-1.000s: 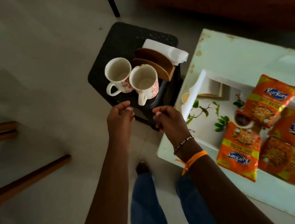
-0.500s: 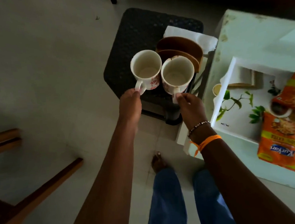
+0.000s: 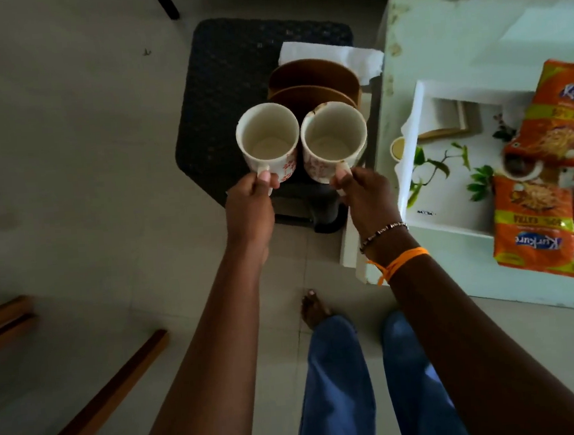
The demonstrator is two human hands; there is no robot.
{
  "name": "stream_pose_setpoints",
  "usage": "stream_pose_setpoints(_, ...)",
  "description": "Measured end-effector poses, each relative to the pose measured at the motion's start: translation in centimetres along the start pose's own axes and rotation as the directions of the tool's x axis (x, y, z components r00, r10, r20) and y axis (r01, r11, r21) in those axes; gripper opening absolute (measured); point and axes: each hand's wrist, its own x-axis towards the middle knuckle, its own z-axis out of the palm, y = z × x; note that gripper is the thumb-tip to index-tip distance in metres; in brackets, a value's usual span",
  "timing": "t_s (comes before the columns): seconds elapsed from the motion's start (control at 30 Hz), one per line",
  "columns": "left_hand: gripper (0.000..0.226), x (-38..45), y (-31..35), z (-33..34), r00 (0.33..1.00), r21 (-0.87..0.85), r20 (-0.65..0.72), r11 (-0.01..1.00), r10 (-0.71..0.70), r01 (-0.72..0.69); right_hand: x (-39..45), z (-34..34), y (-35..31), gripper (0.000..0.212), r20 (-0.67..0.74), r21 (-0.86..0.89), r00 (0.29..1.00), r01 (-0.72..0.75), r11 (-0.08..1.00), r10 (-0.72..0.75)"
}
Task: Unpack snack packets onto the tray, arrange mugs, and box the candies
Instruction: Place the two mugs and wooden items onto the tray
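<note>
Both hands, left [image 3: 250,203] and right [image 3: 368,197], pinch mug [image 3: 268,140] handles; I'd lift level, rims apart, toward the tray [image 3: 450,220] right of the stool [image 3: 227,84].

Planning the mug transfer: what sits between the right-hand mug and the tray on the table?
In the head view, between the right mug and the tray: a gap of floor, the table edge and a small round yellowish item, unidentifiable.

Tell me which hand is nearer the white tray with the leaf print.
Right. The right hand holds a mug just left of the tray; the left hand holds the other mug farther left, beyond it.
</note>
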Motion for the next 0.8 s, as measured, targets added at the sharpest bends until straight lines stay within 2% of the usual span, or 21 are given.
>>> stream_pose_setpoints(0.1, 0.024, -2.2, -0.7, 1.0, 0.999, -0.017, 0.048, 1.0, 0.017, -0.016, -1.5, -2.3, 1.2, 0.029, -0.033, 0.091, 0.999, -0.012, 0.996, 0.015)
stream_pose_setpoints(0.3, 0.025, -6.5, -1.1, 5.6, 0.984, -0.065, 0.175, 0.998, 0.018, -0.007, -3.1, -8.0, 4.0, 0.017, -0.181, 0.279, 0.981, -0.022, 0.96, 0.075)
stream_pose_setpoints(0.47, 0.024, -8.1, -0.4, 9.9, 0.954, -0.001, 0.299, 1.0, 0.022, -0.022, -2.1, -11.9, 6.2, 0.023, -0.272, 0.258, 0.953, -0.062, 0.964, 0.134)
stream_pose_setpoints(0.63, 0.028, -8.3, 0.2, 12.8, 0.923, 0.062, 0.382, 0.996, 0.041, -0.069, -1.1, -15.0, 7.9, 0.018, -0.254, 0.275, 0.945, -0.132, 0.952, 0.204)
stream_pose_setpoints(0.73, 0.031, -7.8, 0.3, 14.3, 0.912, 0.094, 0.409, 0.991, 0.045, -0.091, -0.8, -15.9, 8.6, 0.033, -0.259, 0.267, 0.939, -0.154, 0.951, 0.225)
stream_pose_setpoints(0.8, 0.033, -7.6, 0.3, 15.1, 0.911, 0.116, 0.407, 0.987, 0.059, -0.116, -0.7, -16.2, 8.8, 0.034, -0.272, 0.221, 0.937, -0.161, 0.962, 0.22)
